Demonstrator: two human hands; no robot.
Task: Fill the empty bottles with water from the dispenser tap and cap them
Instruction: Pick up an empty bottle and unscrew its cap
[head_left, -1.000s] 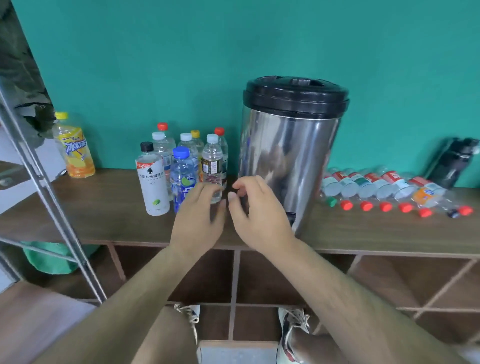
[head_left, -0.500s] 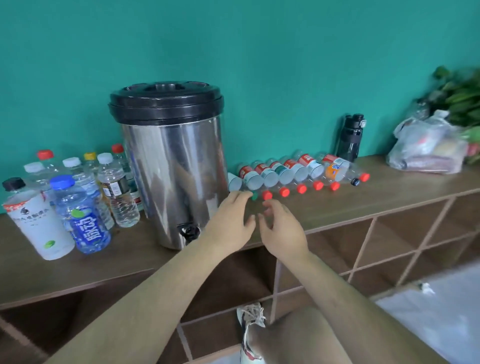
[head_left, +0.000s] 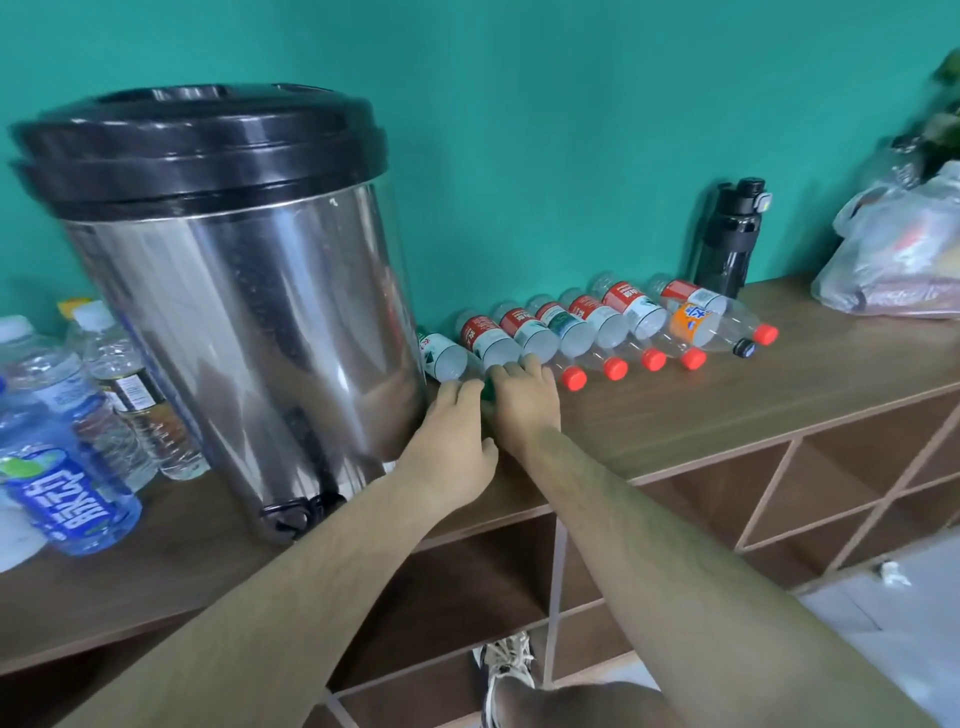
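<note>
On the bench (head_left: 675, 415), to the right of the one steel dispenser (head_left: 249, 322), you have eight empty bottles (head_left: 597, 322) lying on their sides in a row, caps toward you. Five red caps and one black cap show in full. A green cap (head_left: 487, 388) peeks out between your hands, and the eighth cap is hidden under your right hand (head_left: 524, 400). Both your arms reach forward, palms down, side by side at the dispenser end of the row. Your left hand (head_left: 452, 436) has its fingers (head_left: 457, 387) close together on the neck end of the leftmost bottle (head_left: 444, 358), which lies just beside the dispenser wall. Your right hand's fingers lie together over the neck of the second bottle (head_left: 485, 338). I cannot tell whether either hand pinches anything. One black tap (head_left: 291, 514) sits low on the dispenser's front, blurred. Left of the dispenser stands a cluster of upright bottles (head_left: 57, 467), cut off by the frame edge and too smeared to count. One black flask (head_left: 732, 239) stands against the wall, and one plastic bag (head_left: 904, 249) lies at the far right.
</note>
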